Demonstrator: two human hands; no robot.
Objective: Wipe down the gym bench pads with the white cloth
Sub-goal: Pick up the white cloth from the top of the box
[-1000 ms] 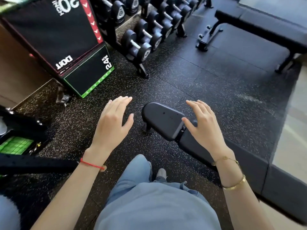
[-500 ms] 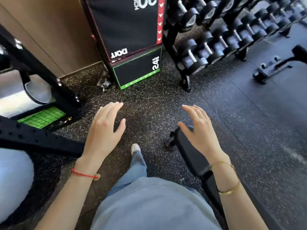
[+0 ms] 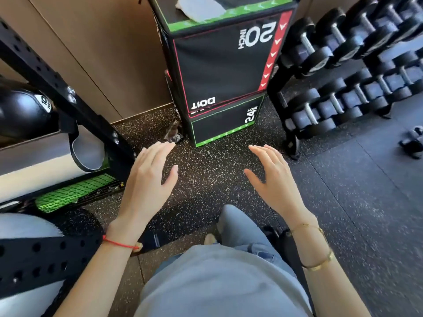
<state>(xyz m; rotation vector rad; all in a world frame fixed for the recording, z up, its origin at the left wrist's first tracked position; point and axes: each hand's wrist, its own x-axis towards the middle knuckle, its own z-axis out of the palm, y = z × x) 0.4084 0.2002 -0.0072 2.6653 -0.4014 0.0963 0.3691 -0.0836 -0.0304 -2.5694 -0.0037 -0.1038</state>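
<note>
Both hands out front, left hand and right hand spread flat with fingers relaxed, holding nothing, hovering above the speckled floor. Beyond them stands the black jump box, and on its top lies what looks like the white cloth, partly cut off. Dumbbell rack just right of the box.

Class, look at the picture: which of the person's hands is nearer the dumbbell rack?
Right. The right hand hovers open over the floor just left of the dumbbell rack; the left hand, also open, is farther left, close to the black frame.
</note>
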